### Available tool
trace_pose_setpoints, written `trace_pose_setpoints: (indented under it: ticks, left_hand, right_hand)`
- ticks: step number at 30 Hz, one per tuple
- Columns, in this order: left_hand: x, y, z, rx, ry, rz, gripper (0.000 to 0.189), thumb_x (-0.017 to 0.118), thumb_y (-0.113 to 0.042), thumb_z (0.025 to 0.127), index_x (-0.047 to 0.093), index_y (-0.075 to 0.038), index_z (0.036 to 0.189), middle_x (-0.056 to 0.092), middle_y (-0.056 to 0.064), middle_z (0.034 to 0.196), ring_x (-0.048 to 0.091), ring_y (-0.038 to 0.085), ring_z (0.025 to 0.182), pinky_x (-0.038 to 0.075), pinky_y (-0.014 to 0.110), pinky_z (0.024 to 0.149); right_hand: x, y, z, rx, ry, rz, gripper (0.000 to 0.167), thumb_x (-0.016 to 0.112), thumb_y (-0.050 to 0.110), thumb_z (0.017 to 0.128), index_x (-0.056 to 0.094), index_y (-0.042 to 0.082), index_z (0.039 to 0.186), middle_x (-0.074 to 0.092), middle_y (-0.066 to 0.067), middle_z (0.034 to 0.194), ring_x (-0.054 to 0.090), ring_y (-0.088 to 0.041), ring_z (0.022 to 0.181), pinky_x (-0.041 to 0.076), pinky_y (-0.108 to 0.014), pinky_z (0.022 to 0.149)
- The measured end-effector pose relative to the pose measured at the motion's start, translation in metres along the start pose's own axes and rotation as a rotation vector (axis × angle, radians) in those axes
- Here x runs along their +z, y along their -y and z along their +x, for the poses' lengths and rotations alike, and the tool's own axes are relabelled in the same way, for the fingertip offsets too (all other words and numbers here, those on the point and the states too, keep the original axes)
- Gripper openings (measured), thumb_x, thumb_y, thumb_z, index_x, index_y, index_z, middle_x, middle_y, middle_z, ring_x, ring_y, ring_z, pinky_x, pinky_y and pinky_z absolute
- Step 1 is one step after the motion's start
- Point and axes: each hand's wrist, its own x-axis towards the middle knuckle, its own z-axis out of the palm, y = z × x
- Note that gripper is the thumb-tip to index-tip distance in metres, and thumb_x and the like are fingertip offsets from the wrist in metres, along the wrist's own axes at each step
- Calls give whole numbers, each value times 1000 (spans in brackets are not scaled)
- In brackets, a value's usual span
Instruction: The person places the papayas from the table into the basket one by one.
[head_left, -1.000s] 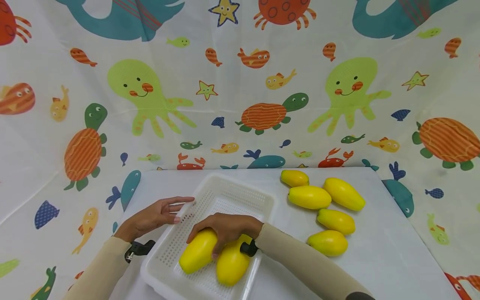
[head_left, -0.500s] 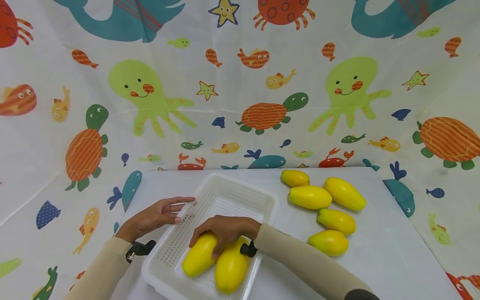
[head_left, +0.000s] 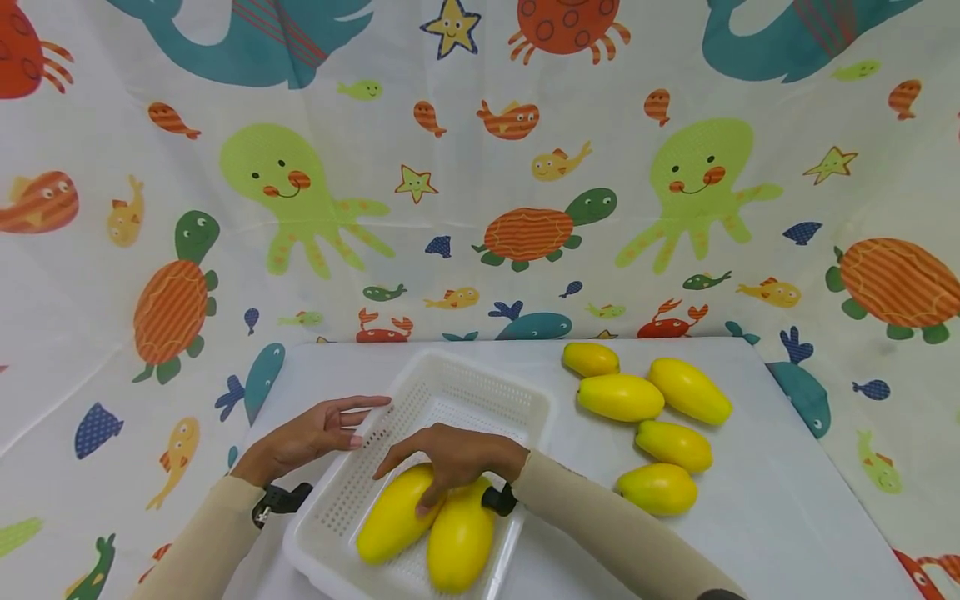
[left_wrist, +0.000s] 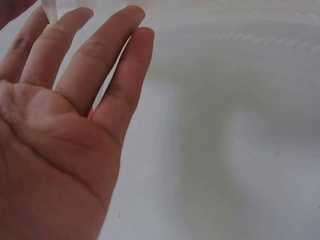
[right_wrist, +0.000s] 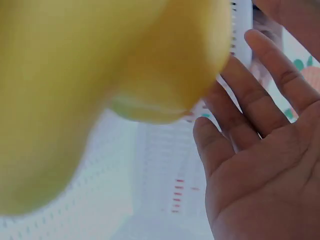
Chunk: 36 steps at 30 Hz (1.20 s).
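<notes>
Two yellow papayas lie side by side in the near part of a white perforated plastic basket, the left papaya tilted and the right papaya nearer the basket's right wall. My right hand hovers over their far ends, fingers spread and thumb close over the left papaya. In the right wrist view, the fingers are loosely extended beside the blurred yellow fruit. My left hand is at the basket's left rim, fingers straight; its palm shows bare in the left wrist view.
Several more papayas lie grouped on the white table, right of the basket. Behind the table hangs a white curtain printed with sea animals. The right forearm reaches across the basket's right wall.
My right hand's fingers have loosened from the left papaya and lifted a little. Both papayas sit slightly nearer the basket's front. The left hand has stayed at the rim.
</notes>
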Motion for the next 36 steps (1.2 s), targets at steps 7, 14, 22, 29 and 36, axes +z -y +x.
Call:
trace_pose_setpoints:
  ticks: [7,14,22,29,36]
  left_hand:
    - [0,2,1,-4,3,2,70,61,-4,103,34,-18,167,47,8,168,66,37,135,58,61,102]
    - [-2,3,1,-14,-3,2,70,61,-6,104,34,-18,167,47,8,167,67,39,133,57,62,103]
    - [-3,4,1,4,13,-21,69,59,-4,104,33,-16,167,47,13,166,64,44,135,57,64,102]
    - [-4,5,0,9,23,-33,68,58,-2,105,34,-18,167,47,14,167,64,44,135,56,64,103]
    - [-3,5,1,1,8,-24,68,59,-3,105,35,-19,167,46,13,167,65,43,135,56,65,102]
  right_hand:
    - [-9,8,-16,14,-103,-50,65,90,31,86,65,31,145,62,22,149,52,-1,144,40,-32,127]
    - [-17,12,-32,27,-166,-69,66,90,32,86,63,33,147,62,21,150,54,-3,142,44,-35,125]
    - [-24,13,-47,41,-236,-73,68,91,32,86,62,33,147,63,20,148,57,-4,138,47,-37,122]
    - [-30,14,-57,79,-297,-43,69,92,32,84,63,35,147,63,18,149,57,-9,141,47,-44,123]
    - [-38,9,-67,114,-349,-14,70,93,31,83,63,40,145,62,20,149,54,-11,143,46,-50,124]
